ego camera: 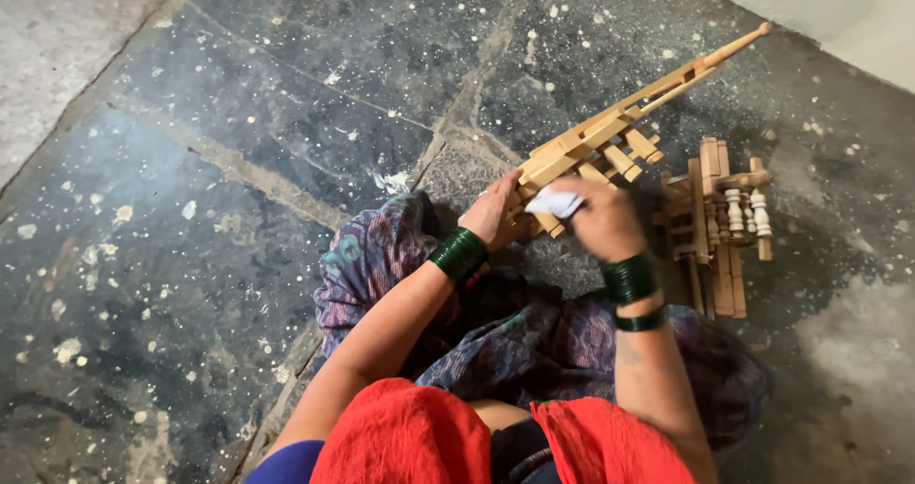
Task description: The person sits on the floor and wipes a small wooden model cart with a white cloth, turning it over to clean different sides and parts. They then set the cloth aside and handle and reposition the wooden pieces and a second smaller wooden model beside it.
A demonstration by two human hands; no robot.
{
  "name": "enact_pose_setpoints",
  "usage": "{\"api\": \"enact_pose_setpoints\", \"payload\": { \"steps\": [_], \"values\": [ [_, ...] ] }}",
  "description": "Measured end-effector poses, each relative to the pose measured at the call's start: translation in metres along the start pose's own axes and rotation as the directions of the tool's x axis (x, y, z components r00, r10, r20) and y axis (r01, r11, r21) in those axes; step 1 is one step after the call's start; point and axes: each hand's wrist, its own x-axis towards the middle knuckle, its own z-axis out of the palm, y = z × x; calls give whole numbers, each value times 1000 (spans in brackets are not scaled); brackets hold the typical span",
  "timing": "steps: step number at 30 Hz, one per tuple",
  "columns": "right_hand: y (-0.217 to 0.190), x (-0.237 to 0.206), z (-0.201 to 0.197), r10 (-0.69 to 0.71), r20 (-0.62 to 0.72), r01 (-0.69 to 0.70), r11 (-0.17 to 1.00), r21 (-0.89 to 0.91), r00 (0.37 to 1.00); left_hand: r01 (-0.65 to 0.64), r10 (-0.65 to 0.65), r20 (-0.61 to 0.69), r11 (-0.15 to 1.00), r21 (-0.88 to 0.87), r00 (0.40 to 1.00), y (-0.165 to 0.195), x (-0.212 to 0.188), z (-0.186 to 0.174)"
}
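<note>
A light wooden frame toy (pixel 615 131) with a long turned rod pointing up and right is held over my lap. My left hand (pixel 496 212) grips its near end from the left. My right hand (pixel 602 219) presses a small white scrap, paper or cloth (pixel 555 201), against the wood next to the left hand. Both wrists carry stacked dark green bangles. I sit on the floor in a patterned purple cloth and a red garment.
A pile of similar wooden frame pieces with small turned spindles (pixel 720 222) lies on the floor just right of my right hand. The floor is dark stone slabs (pixel 238 160) speckled with white flecks; a pale wall edge (pixel 839 8) is at the upper right.
</note>
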Motion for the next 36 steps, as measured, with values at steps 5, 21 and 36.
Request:
{"api": "enact_pose_setpoints", "payload": {
  "steps": [5,21,36],
  "values": [
    [37,27,-20,-15,-311,-82,951,-298,950,-40,42,-51,998,41,998,-3,1,3],
    [108,-4,-53,295,-638,-297,949,108,711,-4,3,-41,1000,-20,999,-5,3,5],
    [107,29,-26,637,5,-222,261,939,771,126,-116,55,953,-277,992,6,3,-24]
  ]
}}
